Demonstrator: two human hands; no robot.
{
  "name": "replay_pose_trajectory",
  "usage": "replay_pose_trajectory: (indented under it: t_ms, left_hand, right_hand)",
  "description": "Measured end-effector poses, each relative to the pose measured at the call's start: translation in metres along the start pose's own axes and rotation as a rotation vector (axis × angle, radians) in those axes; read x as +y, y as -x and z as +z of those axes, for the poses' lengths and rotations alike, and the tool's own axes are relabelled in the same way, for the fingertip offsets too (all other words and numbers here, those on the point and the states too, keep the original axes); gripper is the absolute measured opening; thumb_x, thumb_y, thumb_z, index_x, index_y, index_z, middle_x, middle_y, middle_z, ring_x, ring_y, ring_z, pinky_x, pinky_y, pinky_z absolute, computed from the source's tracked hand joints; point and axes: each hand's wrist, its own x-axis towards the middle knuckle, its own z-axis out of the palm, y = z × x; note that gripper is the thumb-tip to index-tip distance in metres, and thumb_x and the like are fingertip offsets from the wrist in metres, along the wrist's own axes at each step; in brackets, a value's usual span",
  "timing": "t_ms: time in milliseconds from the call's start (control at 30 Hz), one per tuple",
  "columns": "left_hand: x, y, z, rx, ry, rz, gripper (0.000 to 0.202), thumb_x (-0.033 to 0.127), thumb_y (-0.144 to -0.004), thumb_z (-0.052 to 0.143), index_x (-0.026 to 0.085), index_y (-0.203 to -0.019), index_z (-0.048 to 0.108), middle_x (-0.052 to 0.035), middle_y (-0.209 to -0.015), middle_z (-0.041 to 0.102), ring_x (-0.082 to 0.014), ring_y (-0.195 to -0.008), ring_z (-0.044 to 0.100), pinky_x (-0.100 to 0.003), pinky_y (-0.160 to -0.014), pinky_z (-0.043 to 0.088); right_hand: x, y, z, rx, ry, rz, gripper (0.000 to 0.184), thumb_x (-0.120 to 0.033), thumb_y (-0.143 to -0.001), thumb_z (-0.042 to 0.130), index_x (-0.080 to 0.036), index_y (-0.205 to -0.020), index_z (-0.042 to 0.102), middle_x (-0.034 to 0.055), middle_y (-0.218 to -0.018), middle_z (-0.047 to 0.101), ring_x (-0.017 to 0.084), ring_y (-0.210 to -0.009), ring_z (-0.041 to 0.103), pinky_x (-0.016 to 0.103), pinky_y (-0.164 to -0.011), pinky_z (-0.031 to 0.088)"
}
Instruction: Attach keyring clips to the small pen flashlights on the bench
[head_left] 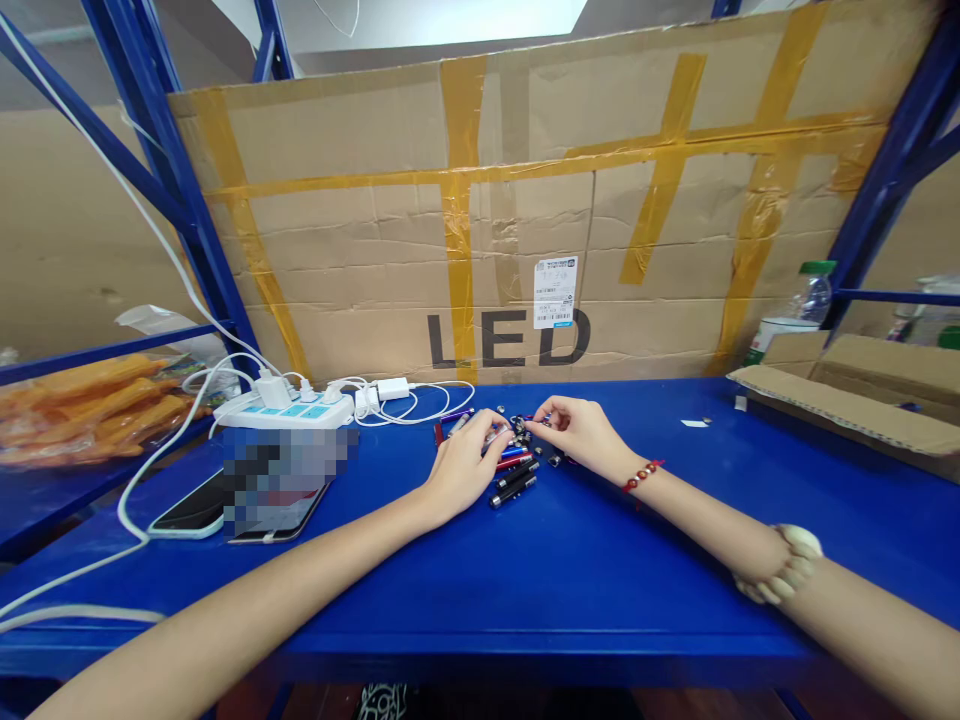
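On the blue tabletop, my left hand [466,462] curls over a small pile, fingers and thumb drawn together; something silvery shows between them, too small to name. Opposite it, my right hand [581,432] pinches with thumb and forefinger at the pile's right side, and what it holds I cannot make out. Small shiny metal pieces [519,432] lie between the hands. Just in front are two black pen-like tubes with silver ends [514,485]. A red tube [513,462] and a blue one lie beside my left fingertips, while more coloured tubes are partly hidden behind that hand.
At left stand a white power strip [330,411] with plugs and cables, and two phones [191,508], one partly blurred out. An open cardboard box [847,408] and a green-capped bottle [799,305] are at right. A large taped carton [360,260] closes off the back.
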Motion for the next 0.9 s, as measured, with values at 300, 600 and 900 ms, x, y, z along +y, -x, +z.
replay_pose_trajectory:
  t_ms: [300, 600, 900]
  left_hand:
    - [-0.001, 0.000, 0.000, -0.008, -0.037, 0.004, 0.022, 0.038, -0.088, 0.036, 0.024, -0.097, 0.051, 0.0015, -0.086, 0.061, -0.0145, -0.076, 0.056, -0.025, -0.066, 0.041]
    - [0.000, -0.001, -0.001, -0.012, -0.038, 0.059, 0.027, 0.036, -0.090, 0.032, 0.025, -0.100, 0.054, 0.0001, -0.104, 0.059, -0.0179, -0.097, 0.053, -0.030, -0.085, 0.040]
    - [-0.001, -0.002, -0.001, -0.014, -0.007, 0.073, 0.026, 0.036, -0.090, 0.033, 0.026, -0.099, 0.056, 0.0008, -0.099, 0.060, -0.0168, -0.094, 0.054, -0.029, -0.082, 0.042]
  right_hand:
    - [0.002, 0.000, 0.001, 0.008, -0.111, -0.006, 0.029, -0.044, -0.067, 0.064, -0.016, -0.066, 0.057, -0.0001, -0.055, 0.058, 0.011, -0.051, 0.052, 0.022, -0.049, 0.040]
    - [-0.002, -0.002, -0.002, 0.150, -0.386, 0.015, 0.025, -0.039, -0.070, 0.063, -0.016, -0.077, 0.061, 0.0053, -0.071, 0.066, 0.016, -0.064, 0.062, 0.028, -0.060, 0.050]
    - [-0.010, 0.000, 0.002, -0.016, -0.558, 0.202, 0.032, -0.041, -0.065, 0.067, -0.012, -0.078, 0.065, 0.0032, -0.058, 0.063, 0.006, -0.034, 0.047, 0.017, -0.032, 0.035]
